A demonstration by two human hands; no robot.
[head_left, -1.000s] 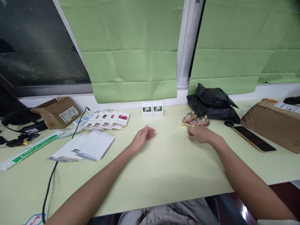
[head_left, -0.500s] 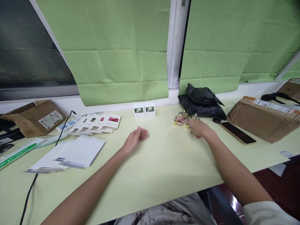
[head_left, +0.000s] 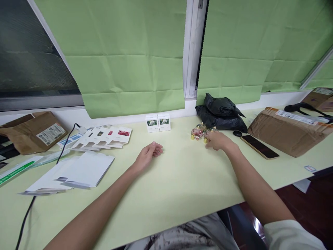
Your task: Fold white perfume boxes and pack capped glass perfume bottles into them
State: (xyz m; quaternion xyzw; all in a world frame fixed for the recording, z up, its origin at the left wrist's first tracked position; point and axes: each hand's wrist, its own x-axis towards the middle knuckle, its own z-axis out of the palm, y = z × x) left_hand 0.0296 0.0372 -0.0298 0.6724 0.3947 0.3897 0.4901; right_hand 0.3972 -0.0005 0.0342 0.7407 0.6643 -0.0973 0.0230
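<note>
My left hand (head_left: pixel 146 156) rests on the table with its fingers loosely curled and nothing in them. Beyond it stand two small white boxes (head_left: pixel 158 123), side by side, each with a white-flower picture. To the right, my right hand (head_left: pixel 218 141) reaches down to a cluster of small glass bottles with gold parts. Its fingers are closed on one clear bottle (head_left: pixel 213 129) and hide much of it. Just left of those fingers lies a pinkish bottle (head_left: pixel 197 133) with a gold cap, and another bottle (head_left: pixel 201 127) sits behind it.
Flat white cartons (head_left: pixel 90 168) and a fan of printed cartons (head_left: pixel 122 135) lie at the left, near a black cable (head_left: pixel 27 215) and an opened brown box (head_left: pixel 39 133). Black plastic bags (head_left: pixel 221 113), a phone (head_left: pixel 259 147) and a brown parcel (head_left: pixel 288 132) are at the right.
The view has shifted slightly, so everything sits a little further left. My right hand stays at the bottles, its fingers drawn in slightly; my left hand has hardly moved.
</note>
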